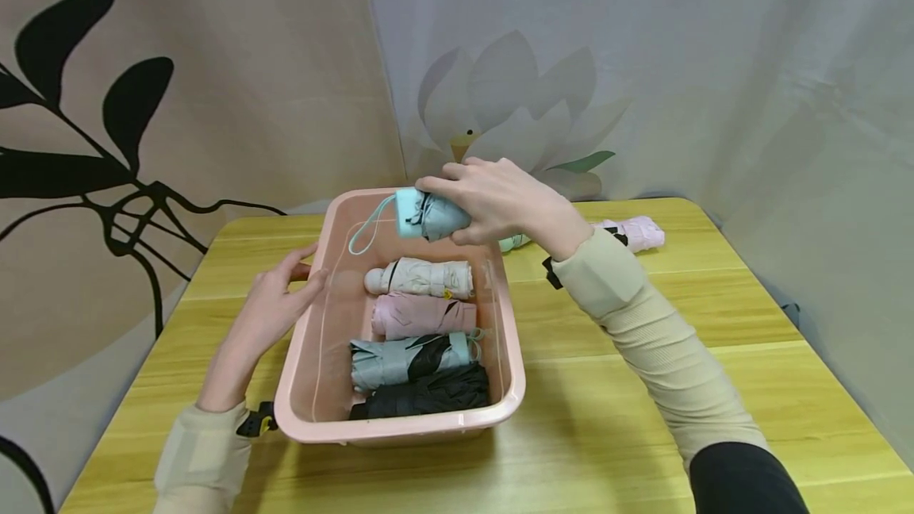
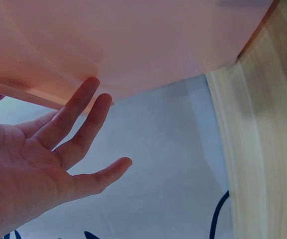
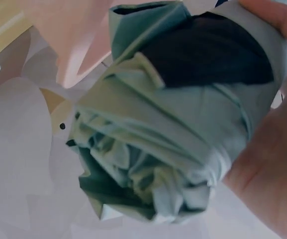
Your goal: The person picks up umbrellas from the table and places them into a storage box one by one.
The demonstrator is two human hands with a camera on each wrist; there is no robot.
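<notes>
Right hand (image 1: 503, 198) has its fingers wrapped around a light-blue folding umbrella (image 1: 443, 217) over the pink plastic bin (image 1: 421, 423); left hand (image 1: 266, 306) just has fingers spread against it.

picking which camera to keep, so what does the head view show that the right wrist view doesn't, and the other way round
Only the head view shows the left hand at the side of the pink bin, and, lying inside, the white umbrella, pink umbrella, blue-grey umbrella and black umbrella.

Only the right wrist view shows the crumpled fabric end of the held umbrella, facing the camera.

Both show the right hand gripping that umbrella, part of the bin, and the printed flower behind.
</notes>
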